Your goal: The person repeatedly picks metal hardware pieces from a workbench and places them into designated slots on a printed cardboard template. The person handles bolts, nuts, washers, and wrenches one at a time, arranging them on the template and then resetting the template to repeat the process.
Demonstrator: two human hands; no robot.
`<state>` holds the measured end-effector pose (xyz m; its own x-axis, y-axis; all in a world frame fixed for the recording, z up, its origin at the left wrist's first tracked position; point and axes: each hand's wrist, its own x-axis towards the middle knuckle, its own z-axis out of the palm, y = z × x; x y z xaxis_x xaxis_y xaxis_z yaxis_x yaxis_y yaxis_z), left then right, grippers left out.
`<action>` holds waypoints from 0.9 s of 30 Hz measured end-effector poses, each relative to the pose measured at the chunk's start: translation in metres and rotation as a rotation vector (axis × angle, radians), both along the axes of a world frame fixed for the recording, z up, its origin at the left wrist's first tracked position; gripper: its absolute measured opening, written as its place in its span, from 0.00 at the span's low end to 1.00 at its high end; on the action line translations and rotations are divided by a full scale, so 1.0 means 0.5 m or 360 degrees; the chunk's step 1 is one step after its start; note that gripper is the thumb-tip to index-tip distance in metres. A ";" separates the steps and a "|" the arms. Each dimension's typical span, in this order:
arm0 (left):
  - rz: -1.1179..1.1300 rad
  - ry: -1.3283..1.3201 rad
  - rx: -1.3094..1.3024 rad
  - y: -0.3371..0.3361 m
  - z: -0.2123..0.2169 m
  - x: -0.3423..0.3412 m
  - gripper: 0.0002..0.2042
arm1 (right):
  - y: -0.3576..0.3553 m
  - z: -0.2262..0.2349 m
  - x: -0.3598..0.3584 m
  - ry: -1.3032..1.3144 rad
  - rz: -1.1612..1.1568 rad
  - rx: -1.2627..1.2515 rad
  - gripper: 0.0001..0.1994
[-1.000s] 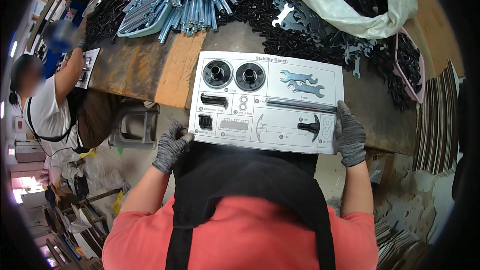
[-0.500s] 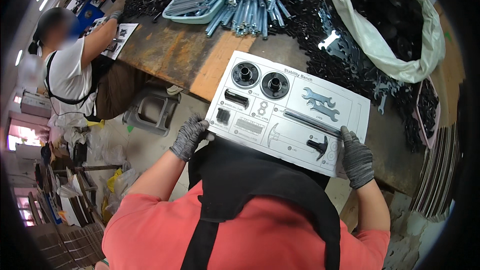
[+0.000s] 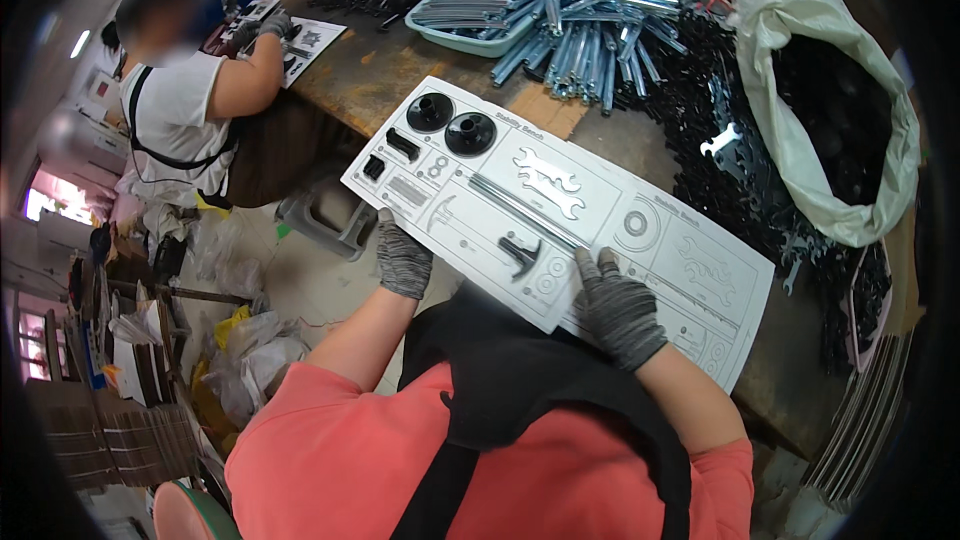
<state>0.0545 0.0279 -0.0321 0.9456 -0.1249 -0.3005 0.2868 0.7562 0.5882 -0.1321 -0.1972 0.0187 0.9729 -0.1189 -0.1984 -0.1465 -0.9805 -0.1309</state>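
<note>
Now: loaded card shifted left off a second blank card | left hand pinches its near edge | right hand lies flat, released, across both cards | parts seated beyond the fingertips.

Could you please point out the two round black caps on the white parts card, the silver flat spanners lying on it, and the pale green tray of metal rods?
round black caps [image 3: 470,133]: head view, on the right cap's top.
silver flat spanners [image 3: 546,183]: head view, mid-handle.
pale green tray [image 3: 470,40]: head view, on its near rim.
</note>
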 end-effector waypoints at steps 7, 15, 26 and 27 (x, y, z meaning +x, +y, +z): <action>0.0193 0.0102 0.0108 -0.003 -0.017 0.085 0.24 | 0.057 0.028 0.131 0.0089 0.0215 0.0108 0.32; 0.0244 0.0000 0.0047 0.072 -0.089 0.269 0.23 | 0.002 0.037 0.126 -0.0012 0.0123 0.0426 0.31; 0.0505 0.0006 0.0273 0.084 -0.128 0.406 0.20 | -0.107 0.045 -0.009 -0.0389 -0.0315 0.0554 0.26; 0.0518 0.0019 0.0317 0.075 -0.116 0.405 0.20 | -0.112 0.048 -0.017 -0.0420 -0.0338 0.0577 0.26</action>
